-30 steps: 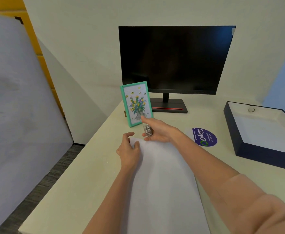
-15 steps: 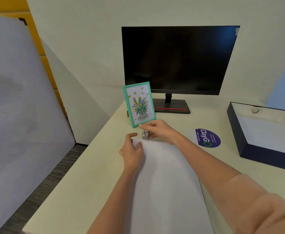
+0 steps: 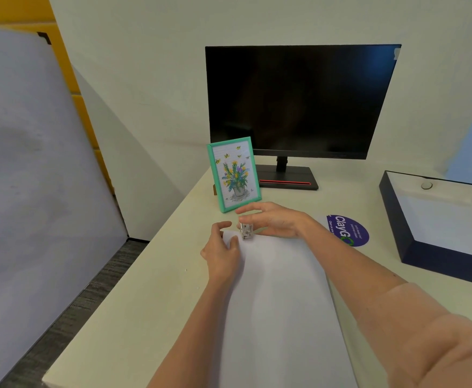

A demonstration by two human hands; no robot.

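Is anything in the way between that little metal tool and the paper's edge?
Nothing visible. The right hand holds the metal tool right at the far edge of the paper; the left hand rests on the sheet beside it.

- The single head view looks forward and down from above the near edge of the desk (image 3: 150, 289).
- It faces the wall, with the monitor (image 3: 299, 102) at upper centre.
- Forearms enter from below; the left hand (image 3: 222, 253), right hand (image 3: 274, 219) and small stapler (image 3: 246, 232) sit mid-frame, fairly close.
- The wide angle bends the partition (image 3: 33, 177) at the left.
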